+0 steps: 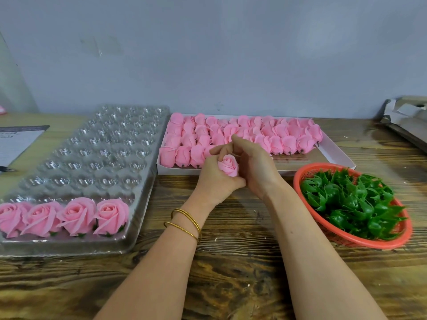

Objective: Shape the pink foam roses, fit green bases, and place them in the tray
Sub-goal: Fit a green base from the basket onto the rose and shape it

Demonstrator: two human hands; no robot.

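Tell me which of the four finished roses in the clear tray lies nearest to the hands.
The rightmost rose, last in the front row; the other three sit further left.

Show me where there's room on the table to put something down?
Bare wood runs along the near edge, in front of the clear tray and red basket, beside the arms. The middle is crowded: left hand and right hand hold a rose by the white box.

**A:** Can anyone see the underside of that rose (229,166)?

**B:** Nope, the left hand (215,181) wraps it, and the right hand (256,167) tucks its fingertips behind the petals. Paper (18,142) and pen (5,169) run off the left edge too, print's way too tiny to read.
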